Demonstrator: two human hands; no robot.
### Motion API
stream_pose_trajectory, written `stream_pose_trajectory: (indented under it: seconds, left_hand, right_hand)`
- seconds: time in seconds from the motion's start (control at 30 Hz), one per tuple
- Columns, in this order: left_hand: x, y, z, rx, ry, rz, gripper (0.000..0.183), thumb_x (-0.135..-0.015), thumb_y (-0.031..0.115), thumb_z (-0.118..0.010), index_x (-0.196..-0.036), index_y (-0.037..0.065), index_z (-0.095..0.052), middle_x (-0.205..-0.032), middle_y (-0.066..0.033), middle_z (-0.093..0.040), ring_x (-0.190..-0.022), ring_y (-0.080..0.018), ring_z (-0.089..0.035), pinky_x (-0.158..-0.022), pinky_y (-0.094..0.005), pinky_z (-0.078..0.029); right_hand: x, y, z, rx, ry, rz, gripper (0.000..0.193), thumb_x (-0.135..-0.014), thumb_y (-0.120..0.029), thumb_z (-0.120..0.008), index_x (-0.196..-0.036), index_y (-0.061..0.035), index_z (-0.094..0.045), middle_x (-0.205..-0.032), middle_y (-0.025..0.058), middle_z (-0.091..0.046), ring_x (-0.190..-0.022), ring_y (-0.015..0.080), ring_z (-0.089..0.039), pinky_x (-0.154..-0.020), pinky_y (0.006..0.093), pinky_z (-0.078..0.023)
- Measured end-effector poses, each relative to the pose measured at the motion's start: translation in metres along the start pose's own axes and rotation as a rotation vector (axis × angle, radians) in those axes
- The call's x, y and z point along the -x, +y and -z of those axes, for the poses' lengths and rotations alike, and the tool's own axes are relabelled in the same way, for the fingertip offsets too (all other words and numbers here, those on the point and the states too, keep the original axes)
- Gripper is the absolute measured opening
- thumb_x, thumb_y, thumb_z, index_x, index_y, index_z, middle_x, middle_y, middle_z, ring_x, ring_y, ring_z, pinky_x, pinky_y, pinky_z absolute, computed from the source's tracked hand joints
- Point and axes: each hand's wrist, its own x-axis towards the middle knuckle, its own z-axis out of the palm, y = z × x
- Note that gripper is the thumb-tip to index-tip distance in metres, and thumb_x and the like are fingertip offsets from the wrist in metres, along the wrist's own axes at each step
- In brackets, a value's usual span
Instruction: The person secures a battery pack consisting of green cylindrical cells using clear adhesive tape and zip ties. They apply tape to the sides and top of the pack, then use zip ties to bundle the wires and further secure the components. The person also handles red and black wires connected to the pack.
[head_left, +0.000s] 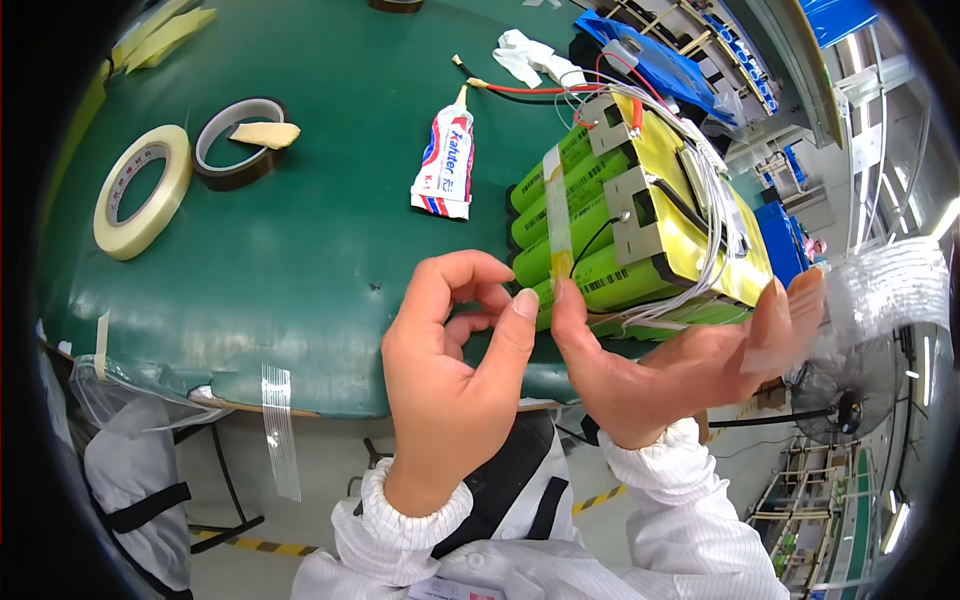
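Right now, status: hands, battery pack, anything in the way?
Left hand curled close to battery pack. Right hand open, clear tape at its fingers. Tape strip across green cells. White wires drape pack's side, possibly in the way.

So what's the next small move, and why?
I'd probably swing the right hand inward to lay the ribbed clear tape on the battery pack: the tape seems to cling to its fingers, sticking out away from the pack, and its thumb is already at the green cells.
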Motion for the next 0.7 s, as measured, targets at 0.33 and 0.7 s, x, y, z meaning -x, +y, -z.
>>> stream_pose_trajectory:
  seconds: [0.33, 0.7]
  left_hand:
    - [0.003, -0.001, 0.002, 0.024, -0.028, 0.011, 0.021, -0.09, -0.003, -0.065, -0.109, -0.004, -0.058, -0.097, -0.0051, -0.056, -0.088, -0.0087, -0.054, -0.073, -0.0216, -0.048]
    - [-0.02, 0.003, -0.016, -0.1, -0.078, 0.041, 0.021, -0.09, 0.012, -0.069, -0.104, -0.004, -0.067, -0.084, -0.0058, -0.064, -0.072, -0.0089, -0.055, -0.059, -0.0239, -0.047]
  right_hand:
    - [-0.01, -0.004, 0.01, 0.007, -0.096, -0.077, 0.12, -0.049, -0.02, -0.097, -0.144, -0.003, -0.025, -0.143, 0.0206, -0.027, -0.137, 0.0394, -0.029, -0.111, 0.0532, -0.027]
    - [0.006, 0.031, 0.043, -0.287, 0.009, -0.179, 0.096, -0.068, -0.005, -0.081, -0.146, -0.0056, -0.024, -0.151, 0.0183, -0.026, -0.141, 0.0323, -0.027, -0.113, 0.048, -0.022]
